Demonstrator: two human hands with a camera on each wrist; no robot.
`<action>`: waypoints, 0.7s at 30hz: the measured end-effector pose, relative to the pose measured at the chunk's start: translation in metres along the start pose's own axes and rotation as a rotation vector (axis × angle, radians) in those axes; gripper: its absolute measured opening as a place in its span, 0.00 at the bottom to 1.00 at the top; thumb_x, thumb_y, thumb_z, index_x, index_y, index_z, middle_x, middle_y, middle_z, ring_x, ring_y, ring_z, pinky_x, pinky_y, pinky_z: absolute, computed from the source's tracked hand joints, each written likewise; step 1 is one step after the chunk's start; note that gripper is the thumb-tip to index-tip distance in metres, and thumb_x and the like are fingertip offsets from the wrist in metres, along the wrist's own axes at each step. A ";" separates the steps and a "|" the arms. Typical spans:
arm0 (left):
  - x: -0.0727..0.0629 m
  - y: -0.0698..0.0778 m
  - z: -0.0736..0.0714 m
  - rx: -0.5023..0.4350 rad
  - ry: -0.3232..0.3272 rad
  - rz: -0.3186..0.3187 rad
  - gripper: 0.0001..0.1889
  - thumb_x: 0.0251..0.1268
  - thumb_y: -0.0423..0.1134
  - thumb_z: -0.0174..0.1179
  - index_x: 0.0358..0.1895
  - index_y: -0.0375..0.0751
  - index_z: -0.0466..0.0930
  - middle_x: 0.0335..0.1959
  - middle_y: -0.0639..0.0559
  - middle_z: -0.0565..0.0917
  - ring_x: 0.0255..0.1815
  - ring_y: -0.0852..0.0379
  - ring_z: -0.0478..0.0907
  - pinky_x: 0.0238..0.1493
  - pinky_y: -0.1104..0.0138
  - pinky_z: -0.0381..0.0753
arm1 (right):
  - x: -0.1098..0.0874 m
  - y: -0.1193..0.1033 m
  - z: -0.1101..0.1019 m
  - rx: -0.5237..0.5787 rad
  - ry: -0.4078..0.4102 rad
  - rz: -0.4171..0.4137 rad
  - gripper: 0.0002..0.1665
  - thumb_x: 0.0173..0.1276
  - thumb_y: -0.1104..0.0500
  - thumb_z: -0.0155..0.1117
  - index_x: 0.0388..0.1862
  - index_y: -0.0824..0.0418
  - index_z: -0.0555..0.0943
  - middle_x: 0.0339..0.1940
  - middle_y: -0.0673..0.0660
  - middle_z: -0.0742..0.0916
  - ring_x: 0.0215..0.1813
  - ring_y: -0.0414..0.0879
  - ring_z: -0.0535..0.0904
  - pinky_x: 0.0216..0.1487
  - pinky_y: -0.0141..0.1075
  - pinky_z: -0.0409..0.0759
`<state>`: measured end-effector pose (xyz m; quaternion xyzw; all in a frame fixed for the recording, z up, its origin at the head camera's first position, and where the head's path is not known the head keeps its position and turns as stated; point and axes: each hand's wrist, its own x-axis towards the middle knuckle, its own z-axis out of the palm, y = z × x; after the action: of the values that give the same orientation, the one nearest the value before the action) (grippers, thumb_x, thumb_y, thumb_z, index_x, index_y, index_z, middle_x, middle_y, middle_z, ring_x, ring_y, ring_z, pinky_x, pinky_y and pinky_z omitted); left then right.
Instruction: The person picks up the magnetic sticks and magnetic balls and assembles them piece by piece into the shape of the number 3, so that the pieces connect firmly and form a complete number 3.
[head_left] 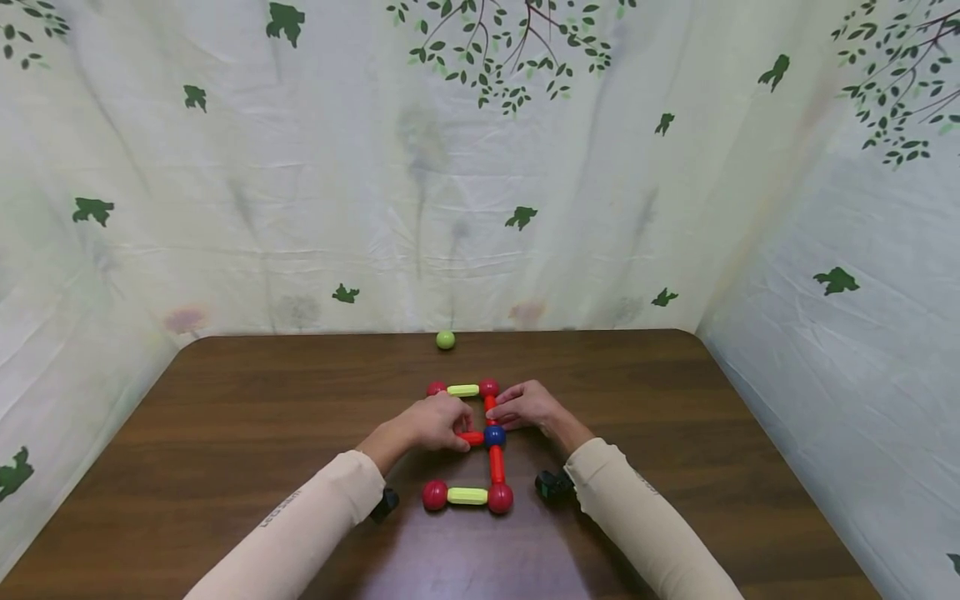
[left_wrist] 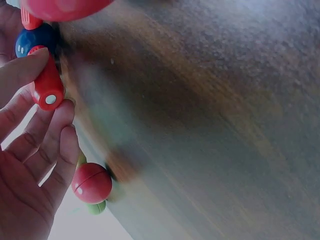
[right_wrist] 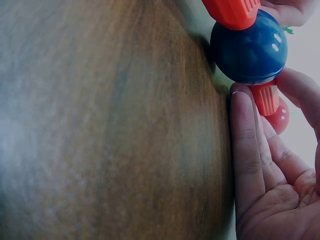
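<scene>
A frame of sticks and balls lies on the table [head_left: 637, 392]. My left hand [head_left: 438, 421] pinches a short red stick [left_wrist: 48, 82], whose inner end meets the blue ball [head_left: 494, 436]. In the left wrist view its free end shows a pale round spot. My right hand [head_left: 531, 406] holds the frame at the blue ball from the right, its fingertips beside the ball and the far red stick [head_left: 491, 402]. The near red stick [head_left: 497, 464] leads to a red ball [head_left: 500, 498]. Yellow-green sticks [head_left: 467, 497] join red balls at the near and far ends.
A light green ball [head_left: 446, 340] sits at the table's back edge. Behind it hangs a pale cloth [head_left: 360, 208] printed with leaves. Dark wrist cameras [head_left: 553, 485] are worn near both cuffs, close to the near end of the frame.
</scene>
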<state>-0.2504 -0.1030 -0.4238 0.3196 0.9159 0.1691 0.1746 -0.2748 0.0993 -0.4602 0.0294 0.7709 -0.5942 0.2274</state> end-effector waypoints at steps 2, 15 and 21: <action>0.001 0.000 0.001 -0.003 -0.001 0.000 0.07 0.54 0.40 0.70 0.30 0.47 0.80 0.21 0.59 0.75 0.26 0.60 0.72 0.30 0.67 0.73 | 0.000 0.000 0.000 -0.005 0.001 -0.001 0.14 0.56 0.65 0.73 0.41 0.70 0.82 0.30 0.58 0.87 0.31 0.47 0.85 0.38 0.40 0.83; -0.002 -0.002 0.000 -0.022 0.010 0.024 0.08 0.54 0.41 0.71 0.31 0.46 0.80 0.21 0.59 0.76 0.25 0.61 0.71 0.29 0.68 0.73 | 0.000 0.000 0.002 0.004 -0.006 -0.001 0.14 0.56 0.67 0.73 0.40 0.71 0.82 0.29 0.58 0.87 0.30 0.46 0.85 0.37 0.40 0.84; -0.002 -0.002 -0.003 -0.042 -0.002 0.008 0.07 0.55 0.41 0.70 0.31 0.46 0.81 0.22 0.59 0.76 0.25 0.61 0.72 0.29 0.68 0.73 | 0.001 0.001 0.001 -0.006 -0.003 -0.001 0.15 0.56 0.65 0.73 0.41 0.71 0.82 0.31 0.58 0.87 0.31 0.46 0.85 0.38 0.40 0.83</action>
<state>-0.2509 -0.1060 -0.4215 0.3196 0.9107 0.1887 0.1816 -0.2751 0.0988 -0.4613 0.0274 0.7723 -0.5922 0.2283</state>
